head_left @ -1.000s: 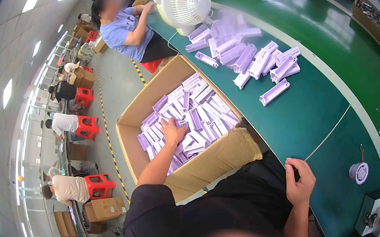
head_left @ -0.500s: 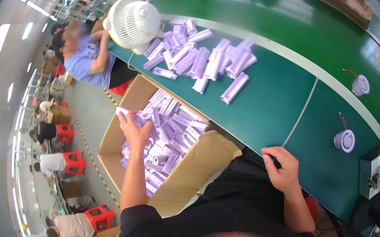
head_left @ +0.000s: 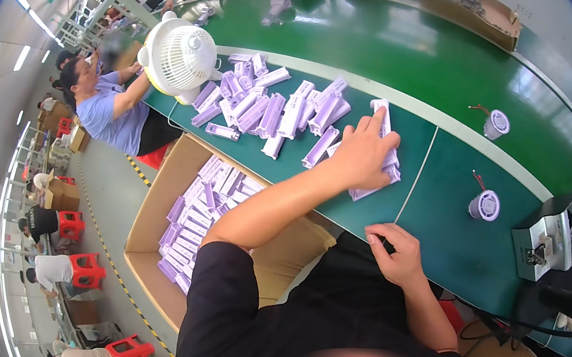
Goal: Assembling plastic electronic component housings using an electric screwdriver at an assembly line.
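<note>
My left hand [head_left: 365,153] reaches across to the green tabletop and grips a few long light-purple plastic housings [head_left: 393,167], its fingers lying over them and the index finger stretched along one. Part of these housings is hidden under the hand. To the left lies a loose pile of similar purple housings [head_left: 273,114]. Below my left arm an open cardboard box [head_left: 155,215] holds many more housings [head_left: 188,234], partly covered by the arm. My right hand [head_left: 398,256] rests at the table's near edge, loosely curled with thumb and index finger apart and nothing visible in it.
A white fan [head_left: 185,57] stands at the table's left end, beside a seated co-worker [head_left: 108,101]. Two round white parts with red wires [head_left: 485,205] are on the right, near a grey metal device [head_left: 545,238]. A shallow carton [head_left: 474,12] sits at the far side.
My left hand has moved from the box up and right to the tabletop, bringing purple housings beside the pile. My right hand stays at the table edge. The view has shifted slightly.
</note>
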The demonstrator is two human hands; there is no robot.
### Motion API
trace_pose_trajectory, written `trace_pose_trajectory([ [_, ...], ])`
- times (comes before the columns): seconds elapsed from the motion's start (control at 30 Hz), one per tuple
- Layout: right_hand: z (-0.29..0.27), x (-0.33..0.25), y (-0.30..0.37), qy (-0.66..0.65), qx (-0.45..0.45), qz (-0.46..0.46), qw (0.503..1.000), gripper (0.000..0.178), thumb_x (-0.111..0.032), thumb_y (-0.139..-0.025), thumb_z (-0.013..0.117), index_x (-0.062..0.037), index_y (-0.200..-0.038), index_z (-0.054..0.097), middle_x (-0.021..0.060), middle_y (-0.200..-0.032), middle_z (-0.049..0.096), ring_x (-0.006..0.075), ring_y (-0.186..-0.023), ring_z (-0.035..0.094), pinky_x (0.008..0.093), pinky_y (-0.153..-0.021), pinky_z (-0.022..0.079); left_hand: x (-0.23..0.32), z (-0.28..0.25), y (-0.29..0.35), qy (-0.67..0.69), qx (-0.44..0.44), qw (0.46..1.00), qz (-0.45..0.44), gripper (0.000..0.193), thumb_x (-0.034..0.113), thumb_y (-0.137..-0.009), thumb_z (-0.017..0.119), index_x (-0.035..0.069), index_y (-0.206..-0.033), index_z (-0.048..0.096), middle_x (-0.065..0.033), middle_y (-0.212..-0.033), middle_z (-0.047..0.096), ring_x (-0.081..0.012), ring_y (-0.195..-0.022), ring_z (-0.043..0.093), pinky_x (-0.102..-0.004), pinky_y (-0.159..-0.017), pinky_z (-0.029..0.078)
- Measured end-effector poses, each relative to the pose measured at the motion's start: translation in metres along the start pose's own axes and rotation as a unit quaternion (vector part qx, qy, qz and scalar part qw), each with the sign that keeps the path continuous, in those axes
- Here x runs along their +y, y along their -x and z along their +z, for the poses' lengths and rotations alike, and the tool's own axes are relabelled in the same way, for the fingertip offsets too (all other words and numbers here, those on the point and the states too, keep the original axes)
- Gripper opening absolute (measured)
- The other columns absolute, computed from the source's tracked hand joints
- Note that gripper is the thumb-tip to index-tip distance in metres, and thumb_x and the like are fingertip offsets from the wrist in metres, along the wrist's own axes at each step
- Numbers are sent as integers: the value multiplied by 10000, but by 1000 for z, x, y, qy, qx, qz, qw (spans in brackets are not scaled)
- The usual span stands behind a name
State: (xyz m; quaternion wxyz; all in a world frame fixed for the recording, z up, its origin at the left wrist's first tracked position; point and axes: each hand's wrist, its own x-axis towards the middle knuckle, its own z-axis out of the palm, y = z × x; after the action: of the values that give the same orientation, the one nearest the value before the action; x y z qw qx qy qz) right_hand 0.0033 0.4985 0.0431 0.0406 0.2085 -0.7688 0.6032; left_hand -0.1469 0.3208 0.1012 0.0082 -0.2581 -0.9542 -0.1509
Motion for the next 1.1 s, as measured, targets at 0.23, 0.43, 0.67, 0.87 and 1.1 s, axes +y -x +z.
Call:
trace_pose_trajectory([
  [0.23,-1,-2,0,-3,-7,7,1000,137,-10,-918,725,-1,-1053,750,130,-964,758,255,-857,740,334,-764,577,-60,1,-39,-83,-71,992,-65,633,369,-697,848,193,-1271,645,-292,-1604,362,-467,-1419,425,-634,-1110,395],
  [0.43,1,-5,-2,20,6,4,1000,119,-6,-915,727,-14,-1031,750,127,-954,757,255,-857,739,323,-756,569,-101,-11,-35,-155,-11,987,-28,709,378,-727,813,289,-1412,650,-247,-1590,438,-459,-1451,418,-585,-1175,369],
  [0.67,2,-2,-4,15,-3,23,1000,129,16,-914,714,-2,-1039,745,134,-959,755,259,-865,741,320,-778,572,-98,-59,51,-48,177,983,0,623,372,-855,837,125,-1392,642,-214,-1463,587,-423,-1365,536,-511,-1153,418],
  [0.87,4,0,-6,13,-13,31,999,140,30,-902,715,1,-1036,743,132,-967,756,262,-872,739,327,-784,572,-167,-53,198,-14,252,898,-361,392,323,-954,747,22,-1205,724,-217,-1155,727,-378,-1146,695,-464,-987,539],
  [1.1,3,1,-6,17,-30,26,999,142,32,-903,712,2,-1038,740,136,-971,755,268,-874,737,331,-788,574,-215,38,306,-32,-101,739,-665,1116,862,-820,619,-18,-1496,507,-395,-1441,496,-501,-1294,592,-501,-1091,497],
])
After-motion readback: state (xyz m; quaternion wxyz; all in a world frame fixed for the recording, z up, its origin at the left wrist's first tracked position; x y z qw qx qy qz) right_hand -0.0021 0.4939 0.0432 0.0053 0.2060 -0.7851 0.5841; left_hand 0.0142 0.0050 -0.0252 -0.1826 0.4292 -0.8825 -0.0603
